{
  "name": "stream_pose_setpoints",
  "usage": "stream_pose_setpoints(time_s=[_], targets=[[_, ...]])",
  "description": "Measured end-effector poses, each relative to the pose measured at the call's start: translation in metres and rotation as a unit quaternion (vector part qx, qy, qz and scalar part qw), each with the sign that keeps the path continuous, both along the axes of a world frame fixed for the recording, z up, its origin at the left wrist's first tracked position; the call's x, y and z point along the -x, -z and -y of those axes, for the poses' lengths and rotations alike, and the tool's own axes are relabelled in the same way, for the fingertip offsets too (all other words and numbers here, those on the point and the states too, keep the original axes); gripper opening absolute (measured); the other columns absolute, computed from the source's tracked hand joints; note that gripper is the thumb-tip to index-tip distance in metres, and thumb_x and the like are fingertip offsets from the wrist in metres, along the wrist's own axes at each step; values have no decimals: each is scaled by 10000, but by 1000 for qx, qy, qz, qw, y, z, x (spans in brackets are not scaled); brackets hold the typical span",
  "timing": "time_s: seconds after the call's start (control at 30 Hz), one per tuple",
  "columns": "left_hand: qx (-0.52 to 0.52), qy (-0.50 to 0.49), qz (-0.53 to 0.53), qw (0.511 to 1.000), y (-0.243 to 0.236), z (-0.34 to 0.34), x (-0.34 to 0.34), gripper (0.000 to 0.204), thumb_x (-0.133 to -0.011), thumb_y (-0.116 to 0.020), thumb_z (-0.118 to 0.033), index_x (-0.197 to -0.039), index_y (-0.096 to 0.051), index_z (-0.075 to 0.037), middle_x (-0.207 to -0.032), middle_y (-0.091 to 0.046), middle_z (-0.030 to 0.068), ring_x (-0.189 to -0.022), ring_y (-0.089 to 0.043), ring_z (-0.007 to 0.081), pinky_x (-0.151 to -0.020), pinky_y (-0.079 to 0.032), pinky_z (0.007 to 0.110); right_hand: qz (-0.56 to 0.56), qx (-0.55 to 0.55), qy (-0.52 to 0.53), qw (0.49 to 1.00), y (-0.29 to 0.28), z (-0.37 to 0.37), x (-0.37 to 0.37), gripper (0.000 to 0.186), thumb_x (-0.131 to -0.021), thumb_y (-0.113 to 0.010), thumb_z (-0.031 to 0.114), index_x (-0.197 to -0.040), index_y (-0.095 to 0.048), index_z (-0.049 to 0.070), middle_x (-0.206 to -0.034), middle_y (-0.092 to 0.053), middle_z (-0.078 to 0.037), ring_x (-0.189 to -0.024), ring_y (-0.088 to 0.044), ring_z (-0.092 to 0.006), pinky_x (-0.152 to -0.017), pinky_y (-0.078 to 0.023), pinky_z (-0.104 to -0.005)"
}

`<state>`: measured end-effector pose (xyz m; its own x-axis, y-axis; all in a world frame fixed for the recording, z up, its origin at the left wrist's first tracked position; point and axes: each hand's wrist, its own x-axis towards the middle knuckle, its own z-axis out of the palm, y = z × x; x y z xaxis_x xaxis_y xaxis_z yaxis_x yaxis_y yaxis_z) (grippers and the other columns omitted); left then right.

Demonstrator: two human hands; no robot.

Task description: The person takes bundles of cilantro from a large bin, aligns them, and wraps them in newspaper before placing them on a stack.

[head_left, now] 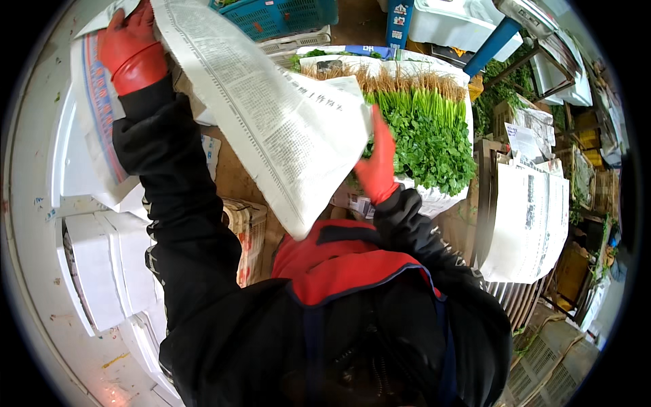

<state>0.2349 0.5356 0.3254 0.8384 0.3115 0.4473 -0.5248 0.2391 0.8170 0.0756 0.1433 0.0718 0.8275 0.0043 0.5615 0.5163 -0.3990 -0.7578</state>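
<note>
Both hands wear red rubber gloves. My left hand [131, 57] is closed on a large newspaper sheet [251, 122] at the upper left, lifting it at an angle. My right hand [376, 159], slightly blurred, has its fingers stretched out along the sheet's right edge, beside a dense bunch of leafy greens [424, 146] with pale stems and brown roots. The greens lie on white paper, their roots away from me. The sheet hides part of the greens and of that paper.
A teal crate [274, 15] and a white foam box [453, 24] stand at the back. Stacked white boxes [108, 264] are on the left, a red-and-white crate [247, 230] below the sheet. Newspapers [522, 217] lie on the right, near a cluttered rack [580, 136] and blue posts [491, 44].
</note>
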Motion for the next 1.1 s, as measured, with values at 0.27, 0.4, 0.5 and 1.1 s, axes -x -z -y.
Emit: stream_pose_setpoints(time_s=[0.27,0.4,0.5,1.1], targets=[[-549,-527,257,595,-18,52,16,238,-788,-486,34,-997,-596,58,-830,-571,219,-758,-544,355,-685,-449,406,-39,-300,-102,948,-32,91,-124,263,-883,-496,43,-1104,-620,-30,-1060,-655,-129,-969,-610,-201,-884,-469,-313],[-573,-486,157,641,-20,61,94,262,-847,-478,-25,-1075,-566,71,-1097,-592,192,-1032,-570,280,-886,-461,381,59,-172,-43,982,-138,144,-50,342,-869,-511,105,-1171,-579,-39,-1110,-630,-166,-995,-615,-226,-895,-476,-341],[-355,-288,96,884,28,108,139,245,-850,-473,-35,-1032,-589,80,-1056,-578,135,-947,-572,210,-832,-454,292,59,-103,95,988,-161,150,50,364,-810,-636,208,-1097,-622,-16,-1046,-647,-177,-980,-628,-260,-887,-487,-377],[-276,228,-334,872,250,157,217,632,-778,-474,23,-1397,-377,-62,-857,-615,72,-654,-561,110,-553,-511,272,6,271,80,959,-234,231,5,204,-796,-577,52,-979,-622,-27,-754,-654,-123,-672,-601,-155,-668,-467,-272]])
